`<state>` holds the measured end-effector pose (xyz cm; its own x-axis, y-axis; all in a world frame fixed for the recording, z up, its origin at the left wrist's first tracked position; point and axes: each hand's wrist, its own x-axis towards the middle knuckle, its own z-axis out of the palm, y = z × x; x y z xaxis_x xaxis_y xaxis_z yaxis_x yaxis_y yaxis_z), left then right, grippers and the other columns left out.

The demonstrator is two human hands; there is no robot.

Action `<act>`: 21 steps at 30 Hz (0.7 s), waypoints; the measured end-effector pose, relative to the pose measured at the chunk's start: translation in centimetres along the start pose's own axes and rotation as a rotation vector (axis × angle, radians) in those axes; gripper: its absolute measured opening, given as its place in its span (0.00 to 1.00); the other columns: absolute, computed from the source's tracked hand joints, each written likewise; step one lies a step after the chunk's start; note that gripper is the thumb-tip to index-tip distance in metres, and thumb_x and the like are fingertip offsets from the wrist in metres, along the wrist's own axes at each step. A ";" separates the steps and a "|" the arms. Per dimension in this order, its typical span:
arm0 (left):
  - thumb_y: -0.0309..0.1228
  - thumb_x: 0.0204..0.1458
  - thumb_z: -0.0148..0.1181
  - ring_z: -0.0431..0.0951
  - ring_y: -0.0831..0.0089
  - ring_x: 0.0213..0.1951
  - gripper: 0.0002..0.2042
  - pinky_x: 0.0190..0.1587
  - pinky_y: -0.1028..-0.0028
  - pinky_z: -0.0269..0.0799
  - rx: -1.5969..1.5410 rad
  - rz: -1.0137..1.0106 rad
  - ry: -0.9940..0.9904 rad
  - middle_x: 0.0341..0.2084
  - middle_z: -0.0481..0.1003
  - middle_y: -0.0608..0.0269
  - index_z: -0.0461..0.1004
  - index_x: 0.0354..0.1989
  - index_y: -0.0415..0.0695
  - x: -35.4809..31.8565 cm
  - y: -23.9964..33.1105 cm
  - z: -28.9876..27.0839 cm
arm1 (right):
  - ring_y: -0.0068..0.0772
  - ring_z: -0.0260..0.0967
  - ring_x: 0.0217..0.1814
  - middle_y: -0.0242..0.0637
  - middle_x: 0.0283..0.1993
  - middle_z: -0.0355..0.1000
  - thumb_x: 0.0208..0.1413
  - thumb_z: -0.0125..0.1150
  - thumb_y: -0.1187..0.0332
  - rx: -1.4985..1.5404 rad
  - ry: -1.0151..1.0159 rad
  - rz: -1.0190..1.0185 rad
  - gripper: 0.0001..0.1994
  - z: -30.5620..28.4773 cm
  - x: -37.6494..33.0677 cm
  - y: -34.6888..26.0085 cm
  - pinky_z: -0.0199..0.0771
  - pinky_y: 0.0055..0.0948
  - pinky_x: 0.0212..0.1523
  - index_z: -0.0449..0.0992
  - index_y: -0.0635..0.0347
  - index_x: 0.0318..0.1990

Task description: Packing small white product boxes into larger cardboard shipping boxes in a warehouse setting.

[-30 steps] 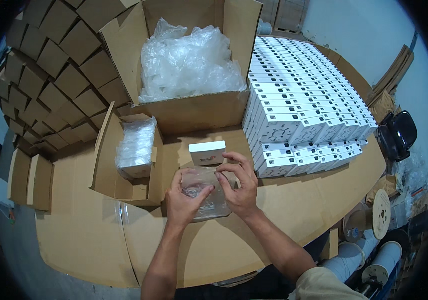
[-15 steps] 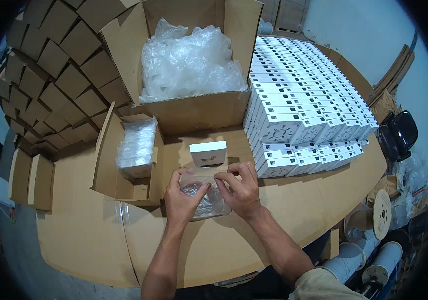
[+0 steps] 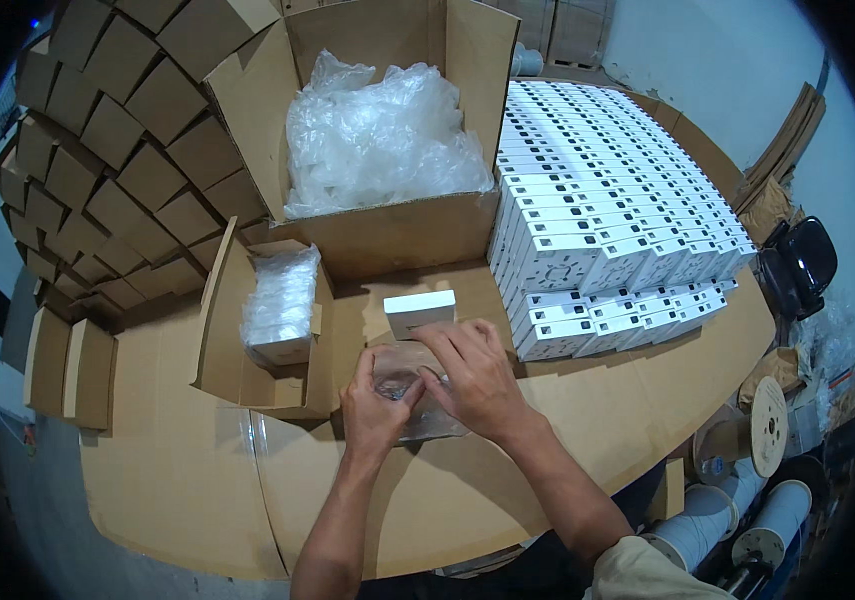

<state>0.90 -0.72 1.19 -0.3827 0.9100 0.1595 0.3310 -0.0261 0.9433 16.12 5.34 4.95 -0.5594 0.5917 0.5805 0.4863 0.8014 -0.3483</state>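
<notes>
Two hands meet over one clear plastic bag (image 3: 418, 400) lying on the cardboard-covered table (image 3: 568, 420), just short of the body. Left hand (image 3: 376, 405) pinches the bag's near left edge, fingers curled onto it. Right hand (image 3: 473, 380) lies flat over the bag's right side, fingers spread and pressing down; whether it grips the film cannot be told. Something small and dark shows through the plastic between the hands; too blurred to name.

Small white box (image 3: 420, 312) sits just beyond the fingertips, closed, apart from the bag. Judged from this: the bag is in work, the box not yet joined with it, so this piece looks about midway.

Containers, outward:
- Small open carton (image 3: 268, 330), beyond and left of the left hand: holds a stack of clear bags on a white box.
- Large open carton (image 3: 388, 140), well beyond both hands: heaped with crumpled clear bags.
- Rows of white boxes (image 3: 608, 220), beyond and right of the right hand: many, tightly stacked.
- Brown cardboard boxes (image 3: 98, 170), far left: closed, stacked in tiers.
- White spools (image 3: 748, 500), low, right of the right forearm.
</notes>
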 end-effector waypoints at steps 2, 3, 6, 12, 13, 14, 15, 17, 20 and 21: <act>0.27 0.43 0.77 0.86 0.63 0.39 0.23 0.41 0.68 0.79 0.072 0.073 0.036 0.35 0.83 0.53 0.72 0.47 0.43 -0.1 -0.3 -0.2 | 0.42 0.67 0.57 0.40 0.51 0.71 0.46 0.71 0.69 -0.020 0.012 -0.009 0.22 -0.4 0.4 -0.5 0.62 0.47 0.60 0.75 0.59 0.51; 0.27 0.43 0.77 0.86 0.63 0.39 0.23 0.41 0.68 0.79 0.071 0.073 0.039 0.35 0.83 0.53 0.72 0.47 0.43 0.0 -0.4 -0.2 | 0.43 0.66 0.59 0.40 0.53 0.69 0.46 0.71 0.70 -0.046 0.022 -0.016 0.21 -0.6 0.4 -0.6 0.62 0.46 0.60 0.75 0.58 0.50; 0.27 0.43 0.77 0.86 0.63 0.40 0.23 0.41 0.67 0.79 0.017 0.065 0.020 0.35 0.83 0.53 0.72 0.48 0.43 0.1 -0.5 -0.1 | 0.44 0.65 0.60 0.39 0.54 0.69 0.46 0.71 0.71 -0.011 0.018 0.024 0.17 -0.5 0.3 -0.2 0.62 0.46 0.60 0.76 0.57 0.46; 0.26 0.43 0.77 0.85 0.59 0.41 0.24 0.42 0.65 0.79 0.107 0.054 0.027 0.36 0.83 0.51 0.72 0.49 0.43 0.0 0.0 -0.2 | 0.42 0.68 0.52 0.40 0.47 0.70 0.47 0.69 0.72 -0.010 0.030 -0.059 0.09 0.0 -0.1 0.2 0.66 0.43 0.53 0.76 0.59 0.36; 0.26 0.42 0.77 0.85 0.59 0.41 0.24 0.42 0.64 0.79 0.108 0.054 0.025 0.36 0.83 0.51 0.72 0.49 0.43 0.0 0.0 -0.2 | 0.42 0.68 0.52 0.40 0.47 0.70 0.47 0.69 0.72 -0.011 0.030 -0.059 0.09 -0.1 -0.1 0.2 0.66 0.43 0.53 0.76 0.59 0.36; 0.26 0.42 0.77 0.85 0.58 0.42 0.25 0.43 0.64 0.79 0.109 0.054 0.023 0.36 0.83 0.51 0.72 0.49 0.43 0.0 -0.1 -0.2 | 0.42 0.69 0.49 0.38 0.44 0.70 0.46 0.70 0.72 -0.004 -0.026 -0.090 0.10 -0.2 0.0 0.2 0.67 0.40 0.50 0.75 0.59 0.35; 0.26 0.42 0.77 0.85 0.58 0.42 0.25 0.43 0.64 0.79 0.110 0.055 0.024 0.36 0.83 0.51 0.72 0.49 0.43 0.0 -0.3 -0.3 | 0.41 0.70 0.46 0.36 0.42 0.71 0.45 0.71 0.73 0.005 -0.082 -0.122 0.11 -0.2 0.1 0.2 0.67 0.38 0.47 0.75 0.58 0.35; 0.26 0.42 0.77 0.85 0.59 0.42 0.25 0.43 0.63 0.79 0.101 0.082 0.021 0.36 0.83 0.51 0.72 0.49 0.43 0.0 -0.8 -0.5 | 0.41 0.70 0.45 0.37 0.40 0.71 0.47 0.70 0.73 0.005 -0.108 -0.133 0.10 -0.3 0.3 -0.1 0.68 0.38 0.47 0.74 0.59 0.36; 0.27 0.42 0.78 0.85 0.58 0.41 0.25 0.43 0.63 0.79 0.098 0.029 0.001 0.36 0.82 0.52 0.72 0.49 0.43 -0.1 -0.2 -0.5 | 0.43 0.71 0.42 0.39 0.36 0.72 0.52 0.66 0.72 0.021 -0.167 -0.118 0.09 -0.6 0.7 -0.2 0.68 0.40 0.48 0.72 0.59 0.39; 0.27 0.42 0.78 0.85 0.58 0.41 0.25 0.43 0.63 0.79 0.099 0.030 0.002 0.36 0.82 0.52 0.72 0.49 0.43 0.0 -0.2 -0.5 | 0.44 0.72 0.40 0.39 0.34 0.73 0.55 0.64 0.72 0.038 -0.198 -0.095 0.09 -0.7 1.0 -0.3 0.68 0.41 0.49 0.71 0.59 0.41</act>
<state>0.37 -0.96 1.13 -0.3733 0.9084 0.1882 0.4260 -0.0123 0.9046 15.92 5.63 6.17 -0.7243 0.5157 0.4577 0.4011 0.8551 -0.3286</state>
